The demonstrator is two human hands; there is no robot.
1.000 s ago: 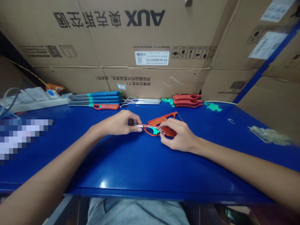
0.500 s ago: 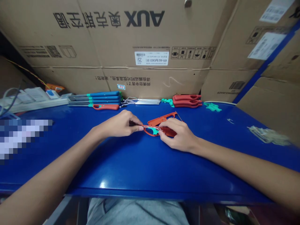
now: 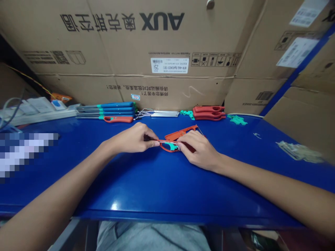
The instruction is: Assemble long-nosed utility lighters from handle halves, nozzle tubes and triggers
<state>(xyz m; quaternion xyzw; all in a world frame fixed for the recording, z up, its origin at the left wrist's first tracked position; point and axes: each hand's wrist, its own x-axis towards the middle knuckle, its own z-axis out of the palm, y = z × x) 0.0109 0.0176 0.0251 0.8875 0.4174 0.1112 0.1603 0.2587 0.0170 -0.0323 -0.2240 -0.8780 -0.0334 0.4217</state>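
My left hand [image 3: 140, 138] pinches the left end of a red casing half [image 3: 167, 149], thumb and forefinger closed on it. On the casing's right part, my right hand [image 3: 196, 148] has its fingers closed at the thin white wires [image 3: 178, 146], hiding much of that end. A green piece [image 3: 172, 146] sits in the casing's loop between the hands. Just behind, a second red casing half [image 3: 176, 134] lies on the blue table, partly covered by my right hand.
Along the back lie blue-handled lighters [image 3: 117, 109], silver rods [image 3: 164, 113], red casings [image 3: 208, 113] and green parts [image 3: 237, 119]. A power strip [image 3: 47, 115] is at left, clear bags [image 3: 299, 151] at right. Cardboard [image 3: 146, 45] stands behind the blue table [image 3: 162, 188].
My right hand's fingertips have shifted slightly over the wires, and the wires now bunch beside the green piece. My left hand has barely moved.
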